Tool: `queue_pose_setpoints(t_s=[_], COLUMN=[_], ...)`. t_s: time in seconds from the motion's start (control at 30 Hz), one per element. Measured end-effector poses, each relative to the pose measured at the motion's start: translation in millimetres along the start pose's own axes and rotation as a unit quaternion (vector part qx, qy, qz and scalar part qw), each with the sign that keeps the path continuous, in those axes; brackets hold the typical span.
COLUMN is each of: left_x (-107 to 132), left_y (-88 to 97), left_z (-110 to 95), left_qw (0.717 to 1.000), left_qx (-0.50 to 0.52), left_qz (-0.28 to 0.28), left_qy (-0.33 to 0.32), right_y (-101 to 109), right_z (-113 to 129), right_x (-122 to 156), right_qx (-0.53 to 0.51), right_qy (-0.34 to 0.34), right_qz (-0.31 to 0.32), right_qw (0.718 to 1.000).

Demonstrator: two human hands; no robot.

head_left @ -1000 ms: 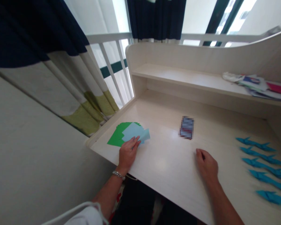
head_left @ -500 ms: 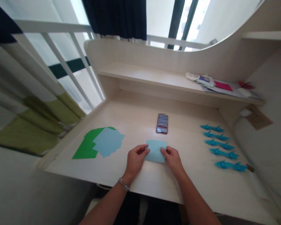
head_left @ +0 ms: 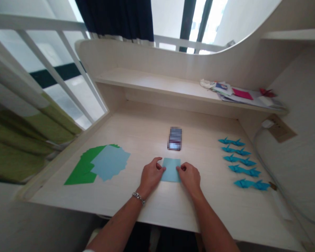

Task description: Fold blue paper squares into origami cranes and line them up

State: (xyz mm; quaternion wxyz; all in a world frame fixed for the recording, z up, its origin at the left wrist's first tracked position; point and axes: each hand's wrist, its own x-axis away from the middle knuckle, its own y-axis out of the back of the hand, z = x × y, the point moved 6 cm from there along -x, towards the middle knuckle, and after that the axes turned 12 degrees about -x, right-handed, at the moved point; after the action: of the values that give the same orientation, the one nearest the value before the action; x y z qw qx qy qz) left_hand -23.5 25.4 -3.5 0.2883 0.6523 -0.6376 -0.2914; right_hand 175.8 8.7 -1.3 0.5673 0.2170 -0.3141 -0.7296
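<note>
A light blue square of paper lies on the desk between my two hands. At its left edge is my left hand, thumb and curled fingers closed on the paper while the index finger is raised off it. My right hand pinches the right edge between thumb and bent fingers. Just beyond the paper sits a phone with a blurred screen. To the left, a fanned stack of light blue sheets overlaps green sheets.
Several rows of blue folded paper figures stand on the right of the desk. A raised shelf at the back carries papers and a pink sheet. A cable runs along the right wall from a socket.
The blue paper looks narrower from side to side, and my hands are closer together. My left index finger has lifted from the paper. The whole view has shifted slightly.
</note>
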Motion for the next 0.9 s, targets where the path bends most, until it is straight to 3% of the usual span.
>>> queue_pose_setpoints(t_s=[0.2, 0.33, 0.47, 0.6, 0.73, 0.9], left_x=[3, 3, 3, -2, -12, -29], left_y=[0.9, 1.6, 6.2, 12.9, 11.2, -2.6], left_z=[-3, -7, -1, 7, -6, -27], left_qw=[0.998, 0.995, 0.995, 0.994, 0.983, 0.972], left_qx=[-0.068, -0.090, -0.059, -0.075, -0.134, -0.173], left_qz=[-0.017, -0.013, -0.001, -0.002, 0.002, 0.057], left_qy=[-0.005, -0.050, -0.079, -0.080, -0.124, -0.151], right_y=[0, 1, 2, 2, 0, -1], right_z=[1, -2, -1, 2, 0, 0], right_x=[4, 2, 9, 25, 29, 26], right_qx=[0.011, -0.008, -0.034, 0.012, 0.035, 0.031], right_qy=[0.004, 0.028, 0.101, 0.169, 0.169, 0.161], right_qz=[-0.033, -0.023, 0.019, 0.044, 0.047, 0.050], right_qw=[0.999, 0.999, 0.994, 0.985, 0.984, 0.985])
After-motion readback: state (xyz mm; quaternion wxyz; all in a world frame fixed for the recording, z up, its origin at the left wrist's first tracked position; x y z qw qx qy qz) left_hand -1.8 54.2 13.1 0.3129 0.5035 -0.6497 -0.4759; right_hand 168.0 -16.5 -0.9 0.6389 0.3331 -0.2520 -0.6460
